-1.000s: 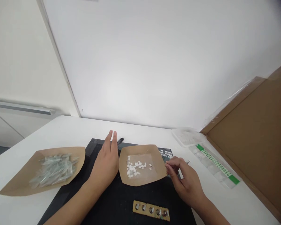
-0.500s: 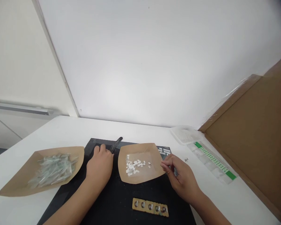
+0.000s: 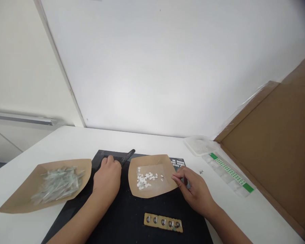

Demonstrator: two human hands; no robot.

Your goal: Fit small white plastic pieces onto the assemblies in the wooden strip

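Note:
My left hand point(image 3: 107, 178) rests on the black mat point(image 3: 127, 217), its fingers curled round the lower end of black tweezers point(image 3: 128, 156); the tips of the tweezers are hidden. My right hand point(image 3: 193, 189) is closed in a pinch over the right rim of a brown paper tray point(image 3: 155, 160). Whatever lies between those fingertips is too small or hidden to make out. Inside the tray, many small white oval pieces point(image 3: 143, 181) lie on a clear film point(image 3: 160, 169). Nearer me on the mat is a tan strip point(image 3: 163, 222) carrying several round metal parts with small white tabs.
At left, another brown tray point(image 3: 12, 200) holds a heap of clear, greenish packets point(image 3: 61, 184). White dots on a sheet point(image 3: 178, 162) show behind my right hand. Further right are small metal bits point(image 3: 201, 172), a green-edged clear strip point(image 3: 231, 173), a translucent tray point(image 3: 199, 145) and a cardboard box point(image 3: 274, 135).
My right hand has shifted slightly left over the tray rim. The visible end of the tweezers has swung a little to the right, while my left hand has barely moved.

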